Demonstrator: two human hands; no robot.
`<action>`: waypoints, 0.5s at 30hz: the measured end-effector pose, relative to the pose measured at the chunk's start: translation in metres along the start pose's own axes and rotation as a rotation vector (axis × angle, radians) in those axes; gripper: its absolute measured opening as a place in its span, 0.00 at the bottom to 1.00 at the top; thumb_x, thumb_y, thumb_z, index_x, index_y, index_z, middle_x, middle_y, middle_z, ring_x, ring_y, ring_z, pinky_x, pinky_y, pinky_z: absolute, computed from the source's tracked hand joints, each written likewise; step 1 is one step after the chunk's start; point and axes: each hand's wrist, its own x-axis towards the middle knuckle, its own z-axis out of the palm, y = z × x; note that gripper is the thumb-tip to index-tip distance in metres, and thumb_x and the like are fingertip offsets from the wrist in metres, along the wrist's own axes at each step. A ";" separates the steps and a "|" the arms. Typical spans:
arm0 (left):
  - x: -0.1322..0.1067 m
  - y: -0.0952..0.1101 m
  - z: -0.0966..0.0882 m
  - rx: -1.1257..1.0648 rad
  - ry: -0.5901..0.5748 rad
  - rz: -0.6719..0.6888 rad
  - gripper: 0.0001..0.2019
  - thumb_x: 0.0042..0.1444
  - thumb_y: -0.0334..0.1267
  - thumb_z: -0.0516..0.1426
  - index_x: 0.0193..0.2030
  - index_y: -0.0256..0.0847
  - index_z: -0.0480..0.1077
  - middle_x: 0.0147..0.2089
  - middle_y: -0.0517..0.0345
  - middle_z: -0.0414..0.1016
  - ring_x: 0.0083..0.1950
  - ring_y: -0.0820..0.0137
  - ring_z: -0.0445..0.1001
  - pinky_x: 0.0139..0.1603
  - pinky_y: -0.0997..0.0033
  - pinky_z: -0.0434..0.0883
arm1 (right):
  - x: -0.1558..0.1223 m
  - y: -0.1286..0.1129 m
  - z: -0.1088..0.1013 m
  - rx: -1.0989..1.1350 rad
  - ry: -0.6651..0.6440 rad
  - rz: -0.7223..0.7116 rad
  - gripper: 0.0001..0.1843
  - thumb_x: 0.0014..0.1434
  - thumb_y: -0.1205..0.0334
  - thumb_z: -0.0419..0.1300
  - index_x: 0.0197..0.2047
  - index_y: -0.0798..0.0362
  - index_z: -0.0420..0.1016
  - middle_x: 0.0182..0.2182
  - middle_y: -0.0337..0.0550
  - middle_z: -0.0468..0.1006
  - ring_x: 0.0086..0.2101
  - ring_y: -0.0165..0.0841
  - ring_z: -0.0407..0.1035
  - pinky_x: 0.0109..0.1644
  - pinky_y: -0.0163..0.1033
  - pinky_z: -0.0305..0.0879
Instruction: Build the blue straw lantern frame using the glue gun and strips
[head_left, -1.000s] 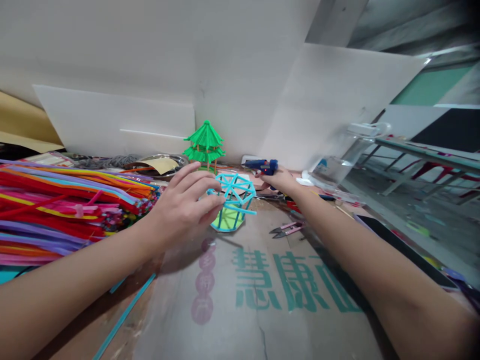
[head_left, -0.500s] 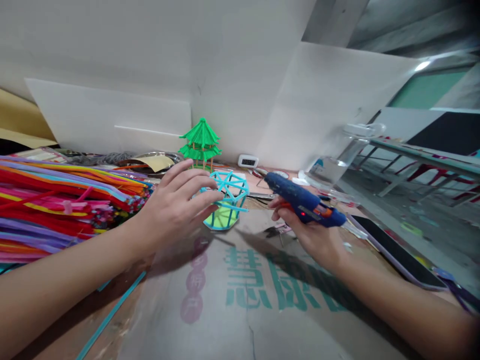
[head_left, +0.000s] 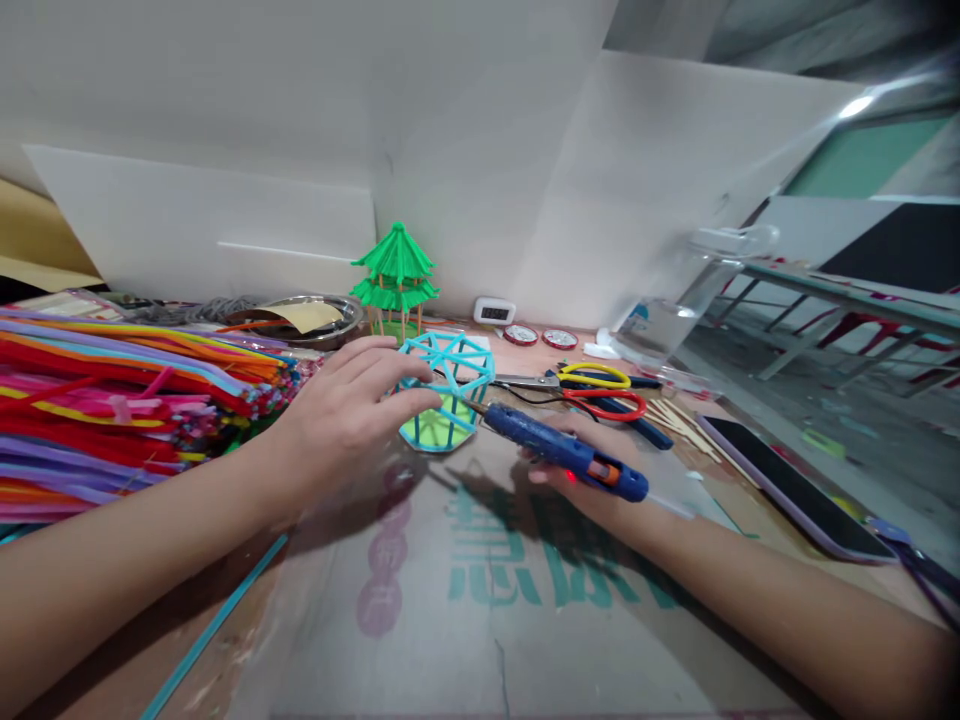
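Note:
A small openwork frame of light-blue pipe cleaners (head_left: pixel 451 388) stands on a bright green base at the middle of the table. My left hand (head_left: pixel 341 410) reaches in from the left with fingers curled at the frame's left side, seemingly gripping it; the exact contact is partly hidden. In my right hand (head_left: pixel 592 445) is a dark-blue hot glue gun (head_left: pixel 559 446), a red light glowing on it. Its nozzle points left and meets the frame's right side. Behind the frame stands a green two-tiered pagoda model (head_left: pixel 397 265) on thin wooden posts.
Bundles of coloured pipe cleaners (head_left: pixel 112 400) fill the left side. Scissors (head_left: pixel 600 390), wooden sticks (head_left: pixel 682 430) and a phone (head_left: pixel 795 485) lie on the right. Behind are a digital clock (head_left: pixel 494 311), a clear jug (head_left: pixel 667 300) and a metal dish (head_left: pixel 330 318). A blue strip (head_left: pixel 217 625) lies front left.
My right hand has brought the glue gun left and down, its nozzle now at the blue frame. My left hand stays by the frame. The scissors have come into view behind the gun.

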 end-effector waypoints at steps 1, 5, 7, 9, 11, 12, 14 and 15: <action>0.000 0.000 0.000 0.000 0.006 0.002 0.11 0.64 0.26 0.55 0.49 0.41 0.74 0.51 0.52 0.78 0.53 0.62 0.75 0.63 0.54 0.70 | 0.000 0.000 0.001 -0.008 0.006 -0.001 0.12 0.59 0.48 0.68 0.34 0.46 0.74 0.28 0.38 0.82 0.28 0.37 0.77 0.33 0.41 0.71; -0.001 -0.001 0.001 0.022 0.000 -0.001 0.11 0.65 0.28 0.55 0.51 0.42 0.73 0.52 0.53 0.78 0.54 0.61 0.75 0.62 0.55 0.71 | 0.001 0.002 0.004 -0.019 0.023 -0.044 0.13 0.59 0.49 0.68 0.34 0.46 0.73 0.27 0.37 0.80 0.28 0.36 0.75 0.32 0.40 0.70; 0.000 -0.001 0.000 0.048 -0.009 -0.023 0.12 0.65 0.30 0.56 0.54 0.43 0.73 0.54 0.51 0.77 0.56 0.60 0.74 0.63 0.53 0.70 | 0.000 0.003 0.005 -0.029 0.033 -0.061 0.13 0.59 0.48 0.68 0.34 0.47 0.74 0.27 0.38 0.80 0.28 0.36 0.75 0.33 0.40 0.70; 0.000 -0.003 -0.001 0.069 -0.018 -0.059 0.12 0.65 0.34 0.59 0.55 0.42 0.72 0.54 0.49 0.77 0.57 0.57 0.74 0.64 0.49 0.69 | -0.001 0.004 0.006 -0.034 0.041 -0.065 0.14 0.60 0.47 0.67 0.34 0.47 0.74 0.28 0.38 0.80 0.29 0.36 0.75 0.33 0.40 0.70; 0.001 -0.006 -0.002 0.083 -0.033 -0.092 0.12 0.64 0.40 0.60 0.53 0.40 0.73 0.53 0.46 0.77 0.57 0.55 0.74 0.64 0.46 0.69 | -0.002 0.003 0.007 -0.033 0.048 -0.065 0.14 0.60 0.47 0.67 0.35 0.47 0.74 0.29 0.38 0.80 0.29 0.35 0.75 0.34 0.39 0.70; 0.001 -0.008 -0.003 0.090 -0.039 -0.101 0.12 0.64 0.42 0.60 0.51 0.39 0.73 0.53 0.46 0.77 0.57 0.54 0.74 0.63 0.46 0.70 | -0.002 0.003 0.007 -0.034 0.049 -0.064 0.14 0.60 0.47 0.67 0.35 0.47 0.74 0.29 0.38 0.80 0.29 0.35 0.76 0.34 0.39 0.70; 0.002 -0.010 -0.003 0.106 -0.044 -0.100 0.11 0.64 0.43 0.60 0.49 0.38 0.73 0.52 0.45 0.78 0.56 0.54 0.74 0.62 0.46 0.70 | -0.002 0.001 0.006 -0.036 0.046 -0.066 0.13 0.60 0.47 0.67 0.35 0.47 0.73 0.28 0.37 0.80 0.29 0.35 0.75 0.34 0.39 0.70; 0.002 -0.010 -0.003 0.109 -0.039 -0.098 0.11 0.65 0.42 0.60 0.48 0.38 0.73 0.51 0.45 0.78 0.55 0.54 0.75 0.62 0.46 0.71 | -0.002 0.001 0.006 -0.038 0.045 -0.067 0.13 0.60 0.47 0.67 0.35 0.47 0.73 0.28 0.37 0.80 0.29 0.35 0.75 0.34 0.39 0.70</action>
